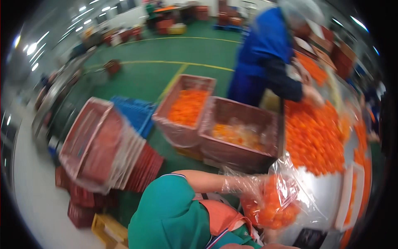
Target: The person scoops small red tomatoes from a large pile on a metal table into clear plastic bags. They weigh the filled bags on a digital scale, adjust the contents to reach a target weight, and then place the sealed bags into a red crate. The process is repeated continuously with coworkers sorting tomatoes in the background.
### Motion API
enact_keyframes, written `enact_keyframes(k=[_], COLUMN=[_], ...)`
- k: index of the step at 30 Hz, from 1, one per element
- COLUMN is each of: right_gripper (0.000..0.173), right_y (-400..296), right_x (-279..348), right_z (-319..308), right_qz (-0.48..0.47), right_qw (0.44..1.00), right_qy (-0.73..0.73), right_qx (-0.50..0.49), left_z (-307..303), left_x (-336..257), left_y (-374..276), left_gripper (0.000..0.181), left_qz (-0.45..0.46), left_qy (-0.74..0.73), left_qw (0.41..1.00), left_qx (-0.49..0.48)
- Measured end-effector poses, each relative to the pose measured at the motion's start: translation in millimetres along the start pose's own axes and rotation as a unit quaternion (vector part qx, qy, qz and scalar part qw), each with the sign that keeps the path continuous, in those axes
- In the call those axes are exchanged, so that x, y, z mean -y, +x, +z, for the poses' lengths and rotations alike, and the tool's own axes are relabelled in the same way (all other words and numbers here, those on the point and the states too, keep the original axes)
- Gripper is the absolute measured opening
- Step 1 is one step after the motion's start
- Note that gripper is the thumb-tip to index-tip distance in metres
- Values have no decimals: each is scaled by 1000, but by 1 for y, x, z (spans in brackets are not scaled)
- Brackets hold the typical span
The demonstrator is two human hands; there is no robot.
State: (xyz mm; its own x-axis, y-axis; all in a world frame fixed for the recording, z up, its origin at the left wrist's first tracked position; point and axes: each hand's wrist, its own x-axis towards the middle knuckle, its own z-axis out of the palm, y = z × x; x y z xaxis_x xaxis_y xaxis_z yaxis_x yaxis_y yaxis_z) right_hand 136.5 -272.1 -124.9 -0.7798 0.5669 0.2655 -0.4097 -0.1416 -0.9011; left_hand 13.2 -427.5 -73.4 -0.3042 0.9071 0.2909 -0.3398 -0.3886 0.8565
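Note:
A clear plastic bag (279, 202) filled with orange produce pieces is in front of me, at the near edge of a steel table (323, 193). My left hand (259, 183), in a loose clear plastic glove, grips the bag on its upper side; the fingers are partly hidden behind the film. At the bag's lower side my right hand (272, 235) holds it, mostly covered by the bag. Beyond the bag, a large heap of orange pieces (314, 137) lies on the steel. A white tray-like frame (349, 197) stands on the right, with orange showing inside it.
A co-worker in blue (264, 53) reaches into the heap. Beside the table stand a lined crate with scraps and film (239, 133) and a lined crate of orange pieces (188, 107). Stacked red crates (105, 146) and a blue crate (133, 112) are left. A dark device (311, 239) sits near the bag.

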Motion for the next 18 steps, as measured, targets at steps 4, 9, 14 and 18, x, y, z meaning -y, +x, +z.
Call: enact_keyframes(k=[4,9,14,18], right_gripper=[86,82,78,75], right_y=[-24,-56,-95,-135], right_x=[-28,-52,-65,-65], right_z=[62,154,287,415], right_qz=[118,216,270,309], right_qw=[985,937,854,763], right_qy=[23,41,64,84], right_qx=[122,270,440,562], left_z=[-1,22,26,28], left_x=[-13,-65,-107,-155], left_y=[-93,-200,-336,-447], left_gripper=[90,86,71,67], left_qz=[90,133,205,233], left_qy=[50,7,97,88], left_qw=[988,959,893,807], left_qx=[-112,-250,-390,-536])
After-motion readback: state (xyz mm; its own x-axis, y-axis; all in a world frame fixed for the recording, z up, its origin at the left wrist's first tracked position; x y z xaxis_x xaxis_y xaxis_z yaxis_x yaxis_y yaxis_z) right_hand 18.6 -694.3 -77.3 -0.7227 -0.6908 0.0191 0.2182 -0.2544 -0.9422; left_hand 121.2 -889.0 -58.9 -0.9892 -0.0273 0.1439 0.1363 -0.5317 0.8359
